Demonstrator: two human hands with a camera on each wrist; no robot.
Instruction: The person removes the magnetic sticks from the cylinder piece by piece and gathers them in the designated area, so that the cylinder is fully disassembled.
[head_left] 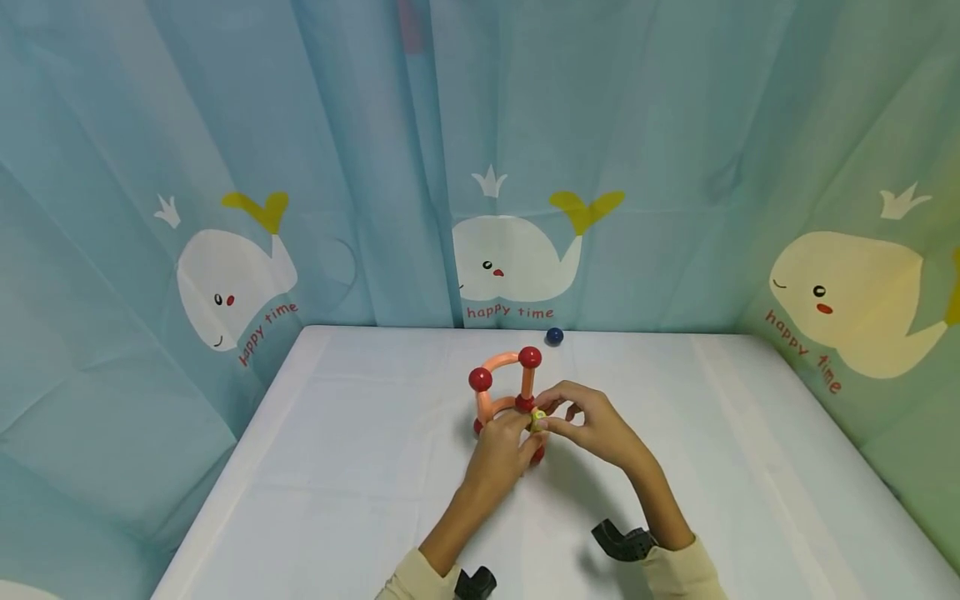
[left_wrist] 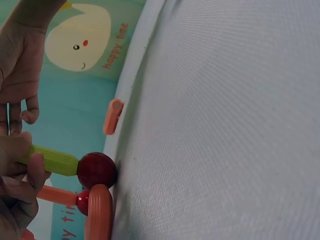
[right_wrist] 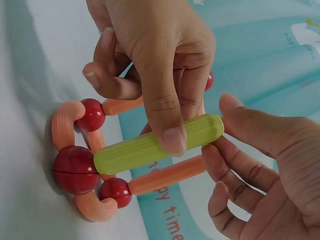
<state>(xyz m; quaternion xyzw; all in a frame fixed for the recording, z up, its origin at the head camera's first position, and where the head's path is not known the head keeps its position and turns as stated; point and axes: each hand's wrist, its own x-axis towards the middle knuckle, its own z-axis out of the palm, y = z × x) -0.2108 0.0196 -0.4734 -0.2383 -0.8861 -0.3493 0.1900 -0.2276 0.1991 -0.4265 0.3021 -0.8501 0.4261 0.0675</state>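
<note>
A toy frame of red balls and orange rods (head_left: pixel 528 382), some straight and some curved, stands on the white table. A ridged yellow-green rod (right_wrist: pixel 117 159) rises from a large red ball (right_wrist: pixel 76 170) at its base, its lower end touching the ball. My left hand (head_left: pixel 495 458) pinches this rod, with the thumb across its side in the right wrist view. At the rod's upper end my right hand (head_left: pixel 596 423) has thumb and forefinger tips around it. The right hand's other fingers are bent and loose. Part of the frame hides behind the left hand.
A dark blue ball (head_left: pixel 554 337) sits near the table's back edge, behind the frame. One orange piece (left_wrist: pixel 113 117) shows on the table in the left wrist view. Blue curtains (head_left: pixel 375 167) with whale prints hang around the back and sides of the table (head_left: pixel 337 500).
</note>
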